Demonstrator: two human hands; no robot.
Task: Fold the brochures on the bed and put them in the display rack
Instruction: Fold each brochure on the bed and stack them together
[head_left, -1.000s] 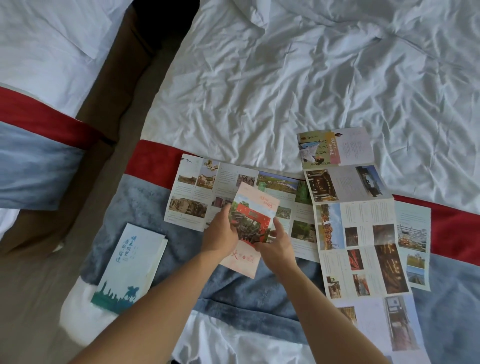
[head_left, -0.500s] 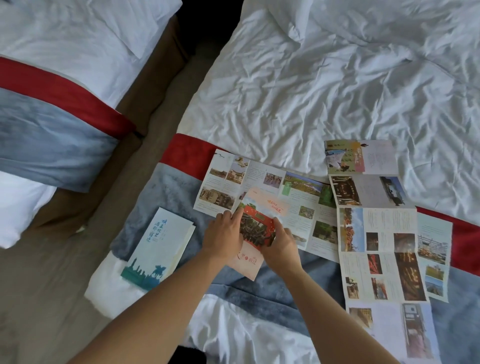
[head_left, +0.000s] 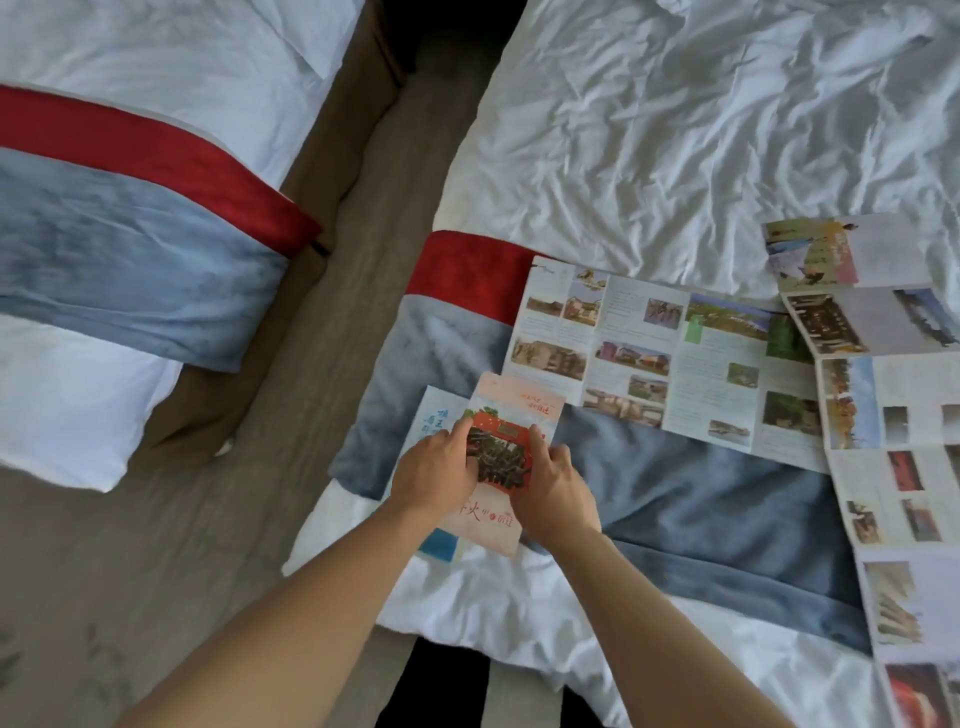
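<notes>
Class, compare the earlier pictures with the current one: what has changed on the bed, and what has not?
Both hands, left hand and right hand, carried the folded red brochure leftward, off the wide unfolded brochure and onto the blue folded brochure. Both hands still grip it. The unfolded brochures stayed flat on the bed.

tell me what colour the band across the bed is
Red stripe above a wider blue-grey band, clearest in the head view.
</notes>
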